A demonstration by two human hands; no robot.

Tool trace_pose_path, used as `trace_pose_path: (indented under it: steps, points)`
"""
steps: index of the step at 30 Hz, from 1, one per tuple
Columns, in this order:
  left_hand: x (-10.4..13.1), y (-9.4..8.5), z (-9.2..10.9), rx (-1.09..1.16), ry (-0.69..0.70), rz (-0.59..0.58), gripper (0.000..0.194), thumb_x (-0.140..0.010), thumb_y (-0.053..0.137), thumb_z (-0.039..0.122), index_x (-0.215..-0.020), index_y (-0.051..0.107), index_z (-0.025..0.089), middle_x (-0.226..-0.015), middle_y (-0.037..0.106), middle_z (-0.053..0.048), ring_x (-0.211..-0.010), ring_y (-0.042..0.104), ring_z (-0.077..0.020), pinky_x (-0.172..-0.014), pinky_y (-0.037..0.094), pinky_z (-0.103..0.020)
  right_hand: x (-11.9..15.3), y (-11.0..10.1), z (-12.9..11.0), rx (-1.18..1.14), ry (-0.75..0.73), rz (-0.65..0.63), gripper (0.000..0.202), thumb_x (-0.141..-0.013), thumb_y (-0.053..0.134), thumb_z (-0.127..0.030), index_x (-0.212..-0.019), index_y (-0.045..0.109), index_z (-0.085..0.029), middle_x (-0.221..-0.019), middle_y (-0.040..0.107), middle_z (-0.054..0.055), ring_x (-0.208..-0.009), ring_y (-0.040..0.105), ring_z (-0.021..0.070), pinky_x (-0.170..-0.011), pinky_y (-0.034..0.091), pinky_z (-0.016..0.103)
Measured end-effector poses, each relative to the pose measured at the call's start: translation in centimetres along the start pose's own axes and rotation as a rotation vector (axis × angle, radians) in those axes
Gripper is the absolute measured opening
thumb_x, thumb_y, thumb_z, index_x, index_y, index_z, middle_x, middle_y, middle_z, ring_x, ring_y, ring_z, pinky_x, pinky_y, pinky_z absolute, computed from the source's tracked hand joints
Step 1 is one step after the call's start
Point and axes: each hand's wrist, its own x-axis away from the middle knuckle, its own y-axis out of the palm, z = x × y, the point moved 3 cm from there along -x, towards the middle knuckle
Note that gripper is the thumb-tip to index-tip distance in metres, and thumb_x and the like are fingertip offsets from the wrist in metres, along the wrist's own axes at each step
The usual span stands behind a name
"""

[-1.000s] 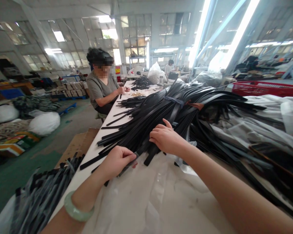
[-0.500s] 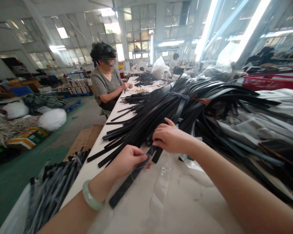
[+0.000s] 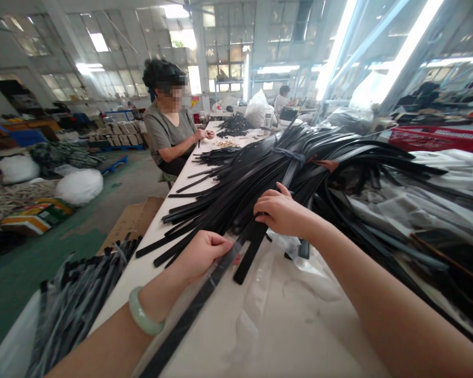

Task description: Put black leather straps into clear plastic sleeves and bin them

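Observation:
My left hand, with a pale green bangle at the wrist, pinches the mouth of a clear plastic sleeve. Inside that sleeve lies a black strap, which runs down past the lower edge of the view. My right hand is curled over black straps at the near side of a large bundle, its fingers closed on the strap leading toward the sleeve. Another strap end sticks out below the right hand. Flat on the table is an empty-looking clear sleeve.
A co-worker sits along the left side of the white table. Sleeved straps are heaped at the lower left, beside cardboard. Small brass-coloured pieces lie farther along the table. White plastic sheeting lies at right.
The black strap has slid much farther down inside the sleeve, past my left hand. My right hand has moved slightly up and right along the straps.

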Motion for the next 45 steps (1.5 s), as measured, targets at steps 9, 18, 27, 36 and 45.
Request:
trace_pose_path:
  steps: [9, 18, 27, 36, 45]
  points:
    - [-0.1, 0.3, -0.1, -0.01, 0.039, 0.03, 0.035, -0.059, 0.078, 0.043, -0.069, 0.072, 0.01, -0.068, 0.072, -0.011, -0.064, 0.067, -0.02, -0.064, 0.052, -0.031, 0.2, -0.1, -0.2, -0.007, -0.05, -0.043, 0.007, -0.077, 0.063, -0.019, -0.082, 0.068, -0.022, -0.086, 0.067, 0.002, -0.099, 0.055, 0.0213, -0.105, 0.005, 0.059]
    - [-0.5, -0.3, -0.3, -0.052, 0.09, 0.012, 0.035, -0.066, 0.074, 0.043, -0.073, 0.073, 0.009, -0.07, 0.072, -0.012, -0.063, 0.065, -0.0181, -0.062, 0.05, -0.028, -0.1, 1.1, -3.0, -0.04, -0.208, -0.094, 0.006, -0.077, 0.064, -0.019, -0.072, 0.066, -0.021, -0.078, 0.067, -0.002, -0.098, 0.054, 0.0184, -0.107, 0.002, 0.054]
    - [-0.4, -0.3, 0.1, -0.058, 0.111, 0.038, 0.033, -0.068, 0.073, 0.042, -0.073, 0.073, 0.009, -0.07, 0.072, -0.012, -0.064, 0.065, -0.0186, -0.063, 0.05, -0.029, -0.3, 0.4, -1.1, -0.006, -0.093, -0.035, 0.007, -0.081, 0.061, -0.02, -0.076, 0.066, -0.022, -0.081, 0.067, -0.001, -0.098, 0.053, 0.0196, -0.106, 0.001, 0.056]
    - [-0.1, -0.6, 0.8, -0.048, 0.088, 0.068, 0.032, -0.064, 0.075, 0.041, -0.071, 0.072, 0.009, -0.068, 0.072, -0.011, -0.059, 0.064, -0.0166, -0.055, 0.048, -0.025, -0.2, -0.9, 1.1, 0.013, 0.028, 0.066, 0.004, -0.082, 0.063, -0.025, -0.082, 0.066, -0.022, -0.086, 0.067, 0.001, -0.101, 0.053, 0.0221, -0.105, 0.001, 0.057]
    - [-0.3, -0.7, 0.3, -0.089, 0.127, 0.038, 0.035, -0.067, 0.074, 0.044, -0.075, 0.071, 0.01, -0.069, 0.071, -0.008, -0.063, 0.064, -0.0169, -0.061, 0.048, -0.026, -0.8, 2.0, -3.0, -0.255, -0.209, -0.053, 0.006, -0.083, 0.061, -0.024, -0.082, 0.066, -0.021, -0.081, 0.068, 0.0, -0.087, 0.056, 0.0162, -0.094, 0.028, 0.037]
